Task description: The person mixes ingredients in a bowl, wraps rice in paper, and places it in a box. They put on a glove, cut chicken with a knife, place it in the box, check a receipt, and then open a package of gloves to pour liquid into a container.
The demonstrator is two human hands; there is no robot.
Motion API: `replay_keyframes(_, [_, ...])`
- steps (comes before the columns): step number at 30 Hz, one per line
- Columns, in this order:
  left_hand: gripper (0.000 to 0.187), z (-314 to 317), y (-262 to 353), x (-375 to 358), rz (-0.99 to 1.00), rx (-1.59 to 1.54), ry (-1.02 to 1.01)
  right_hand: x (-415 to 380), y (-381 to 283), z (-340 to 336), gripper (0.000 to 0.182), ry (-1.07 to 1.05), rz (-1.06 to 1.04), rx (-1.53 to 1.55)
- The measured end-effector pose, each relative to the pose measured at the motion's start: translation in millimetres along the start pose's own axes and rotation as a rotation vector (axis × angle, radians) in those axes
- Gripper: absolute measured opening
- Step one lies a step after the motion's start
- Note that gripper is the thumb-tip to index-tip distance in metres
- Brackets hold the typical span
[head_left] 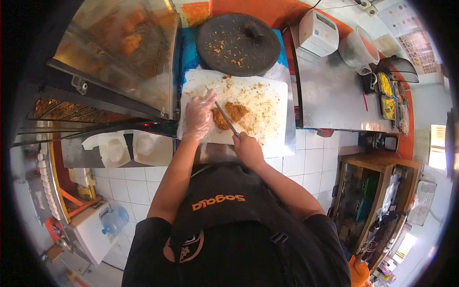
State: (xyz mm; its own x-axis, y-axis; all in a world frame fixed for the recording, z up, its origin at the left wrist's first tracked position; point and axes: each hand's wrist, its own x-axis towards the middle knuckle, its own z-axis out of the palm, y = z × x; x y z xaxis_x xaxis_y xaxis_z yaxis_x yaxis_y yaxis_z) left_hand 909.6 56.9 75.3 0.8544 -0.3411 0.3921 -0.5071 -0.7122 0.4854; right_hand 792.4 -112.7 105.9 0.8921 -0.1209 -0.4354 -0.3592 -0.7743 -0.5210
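Observation:
Wearing a clear plastic glove, my left hand (200, 115) is at the left part of the white cutting board (270, 138), beside the fried breaded piece; its fingers are bent near the knife tip, and what they hold, if anything, I cannot make out. My bare right hand (249, 150) is closed around the handle of a knife (225, 115). The blade points up and left across the breaded piece (236, 111), with part of the food on each side of it. Crumbs lie scattered over the board.
Behind the board stands a dark stone mortar (239, 45) with crumbs and a pestle. A glass display case (119, 52) is at the left. On the right steel counter (330, 100) are a white box (318, 32), a clear bucket (356, 48) and trays of yellow food (387, 107).

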Motion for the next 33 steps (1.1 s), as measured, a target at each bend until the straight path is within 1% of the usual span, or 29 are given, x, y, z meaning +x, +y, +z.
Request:
replay_keyframes(2, [0.056,11.9,-13.6,-15.5,0.004,0.018,-0.026,0.8,4.2,7.2,0.034,-0.027,0.025,-0.038])
replay_keyframes(5, [0.05,22.9,-18.1,-23.2,-0.114,0.037,-0.183,7.5,9.3,15.0,0.033,-0.026,0.043,-0.103])
replay_keyframes(8, [0.053,24.0,-12.2,-26.3,-0.068,0.104,-0.024,10.9,10.6,19.2,0.034,-0.031,0.06,-0.131])
replay_keyframes(10, [0.055,32.9,-15.8,-31.5,-0.091,0.213,-0.066,18.0,14.9,27.7,0.035,-0.036,0.064,-0.143])
replay_keyframes(11, [0.057,36.7,-17.2,-33.8,-0.098,0.266,-0.089,23.8,21.4,37.7,0.035,-0.039,0.067,-0.164])
replay_keyframes(13, [0.056,26.6,-10.3,-27.4,-0.174,0.22,-0.244,33.6,34.9,56.3,0.036,-0.036,0.071,-0.209])
replay_keyframes(14, [0.056,22.1,-9.7,-21.8,-0.21,0.2,-0.31,35.8,32.3,52.8,0.036,-0.036,0.064,-0.187])
replay_keyframes(17, [0.056,35.1,-23.3,-26.0,-0.139,0.22,-0.247,30.9,26.2,38.1,0.036,-0.038,0.026,-0.131])
replay_keyframes(19, [0.057,29.1,-17.3,-21.6,-0.084,0.084,-0.122,24.8,20.0,18.1,0.036,-0.036,-0.026,-0.117])
replay_keyframes(20, [0.058,27.4,-14.7,-22.2,-0.054,0.015,-0.066,18.2,16.1,16.1,0.036,-0.034,-0.018,-0.093])
replay_keyframes(22, [0.059,22.9,-16.9,-26.9,0.031,-0.03,0.045,2.7,9.4,16.5,0.037,-0.028,0.006,-0.042])
replay_keyframes(23, [0.059,21.9,-18.9,-30.9,0.074,-0.055,0.1,-0.7,6.3,16.3,0.038,-0.06,0.036,-0.041])
replay_keyframes(26, [0.058,30.8,-25.4,-52.9,0.023,-0.005,0.03,1.0,8.1,30.1,0.037,-0.082,0.093,-0.086])
replay_keyframes(29, [0.06,38.1,-31.5,-58.3,-0.023,0.038,0.009,0.4,7.2,35.4,0.036,-0.046,0.063,-0.109])
replay_keyframes(32, [0.059,38.1,-34.8,-54.6,-0.118,0.006,-0.144,1.8,4.7,35.6,0.036,-0.047,0.094,-0.132])
replay_keyframes(33, [0.056,39.0,-31.9,-48.9,-0.181,-0.017,-0.099,8.2,9.1,41.7,0.036,-0.036,0.091,-0.13])
